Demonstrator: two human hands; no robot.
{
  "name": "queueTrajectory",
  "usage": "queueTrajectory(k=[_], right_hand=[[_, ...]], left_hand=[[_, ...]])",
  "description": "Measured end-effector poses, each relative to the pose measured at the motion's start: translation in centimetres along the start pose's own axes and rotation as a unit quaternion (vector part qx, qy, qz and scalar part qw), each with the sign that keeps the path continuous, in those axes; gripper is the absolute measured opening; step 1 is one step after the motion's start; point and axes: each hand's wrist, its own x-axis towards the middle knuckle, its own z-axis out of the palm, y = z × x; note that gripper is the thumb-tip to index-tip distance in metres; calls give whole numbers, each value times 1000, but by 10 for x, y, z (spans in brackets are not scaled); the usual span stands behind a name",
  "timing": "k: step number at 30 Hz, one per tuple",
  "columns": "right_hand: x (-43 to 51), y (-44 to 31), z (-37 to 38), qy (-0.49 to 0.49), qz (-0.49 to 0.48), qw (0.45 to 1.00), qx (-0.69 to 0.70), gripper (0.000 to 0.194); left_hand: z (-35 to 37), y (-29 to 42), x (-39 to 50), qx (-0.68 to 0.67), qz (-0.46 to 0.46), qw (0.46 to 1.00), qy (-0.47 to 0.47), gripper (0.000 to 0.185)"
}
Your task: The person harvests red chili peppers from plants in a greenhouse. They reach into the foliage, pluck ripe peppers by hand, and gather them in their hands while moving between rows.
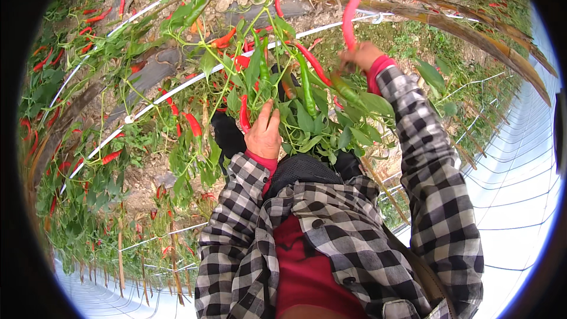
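My right hand [361, 56] grips a long red chili pepper [351, 13] by its lower end, and the pepper points up and away from me. My left hand [264, 135] reaches into the leaves of a chili plant [305, 119]; whether its fingers hold a stem is hidden. Just left of those fingers hangs another red chili [244, 114]. Between my hands a green chili [306, 84] and a red one [313, 63] hang on the plant. A greenish-brown chili [347, 90] hangs below my right hand.
White cords [190, 82] run across the rows at plant height. Brown stakes [425, 15] arch at the upper right. More chili plants [62, 195] with red fruit fill the left side. White sheeting [505, 208] lines the right edge, and black plastic film [153, 75] lies on the soil.
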Motion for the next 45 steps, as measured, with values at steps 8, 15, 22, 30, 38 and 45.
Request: queueTrajectory(k=[8,15,22,30,38,45], right_hand=[[13,72,69,-182,108,888,408,34],[-13,32,50,-50,18,846,530,19],[-54,20,25,54,-74,806,584,16],[-125,-11,29,292,-180,731,590,16],[-145,-13,-20,-17,-449,683,576,40],[-168,-96,46,-190,-389,868,244,18]], left_hand=[[-3,3,4,-25,-49,998,-6,27],[-7,1,16,2,-49,998,37,30],[-11,6,31,0,-34,998,51,29],[-20,18,54,2,47,998,51,35],[-78,36,49,-33,-105,967,228,45],[-176,48,40,-588,-171,776,151,26]])
